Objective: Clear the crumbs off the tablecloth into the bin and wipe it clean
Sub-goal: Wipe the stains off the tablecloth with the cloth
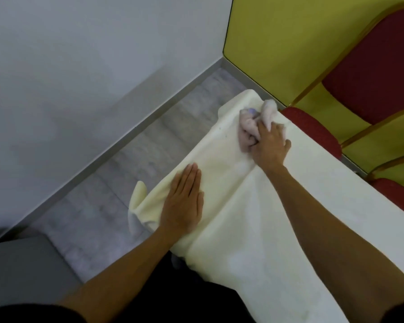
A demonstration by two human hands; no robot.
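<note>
Under the right hand [269,145] lies a crumpled pale pink rag [254,123], near the far end of the cream tablecloth [243,217]. The fingers are curled around the near part of the rag and press it down on the cloth; most of the rag sticks out beyond the fingertips, with a small bluish patch at its far side. Just to the left of this grip a few tiny dark specks [222,132] sit on the tablecloth. The left hand [184,201] holds nothing: it is flat and fully open, fingers together, palm down on the left edge of the tablecloth, where the cloth folds and hangs toward the grey floor [126,164]. To the right of the gripping hand, beside the table, stand red chairs [313,129].
</note>
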